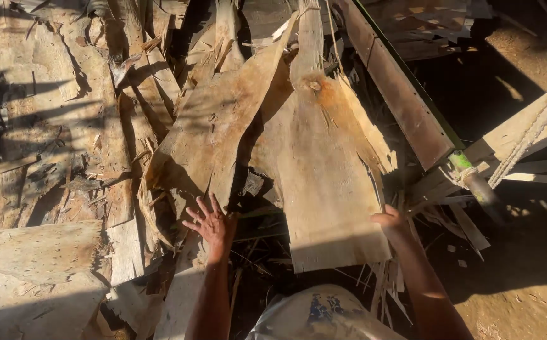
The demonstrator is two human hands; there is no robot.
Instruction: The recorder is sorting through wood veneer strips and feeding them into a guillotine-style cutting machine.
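Note:
A wide, thin sheet of light wood veneer (327, 182) lies on top of a heap of similar torn sheets, its near end pointing toward me. My right hand (390, 220) grips the sheet's right edge near its near corner. My left hand (212, 223) is held with fingers spread, just left of the sheet, above another brownish veneer piece (213, 132) and a dark gap in the pile. It holds nothing.
Ragged veneer sheets (53, 126) cover the left side. A long board with a green edge (405, 101) slants at upper right, ending at a metal roller (481, 189). A rope (537, 126) runs over planks at right. Bare dirt ground (525, 277) lies at lower right.

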